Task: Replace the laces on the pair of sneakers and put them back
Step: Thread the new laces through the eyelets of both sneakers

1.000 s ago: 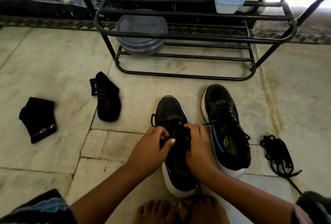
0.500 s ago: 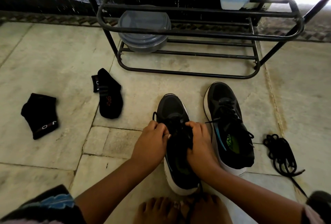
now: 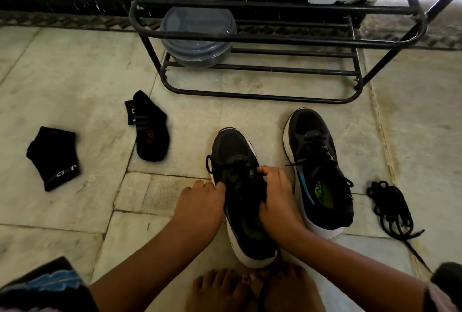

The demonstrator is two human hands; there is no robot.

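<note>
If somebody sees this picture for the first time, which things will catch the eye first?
First, the two hands at the bottom centre: the left hand and right hand pinch the lace of the nearer sneaker. The second sneaker stands just right of it, with a loose black lace beyond. Two black socks lie left on the floor.

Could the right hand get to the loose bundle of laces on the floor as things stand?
Probably yes. The loose laces lie on bare floor right of the right sneaker. The right hand, now pinching the left sneaker's lace, would have to let go and pass over that right sneaker.
</note>
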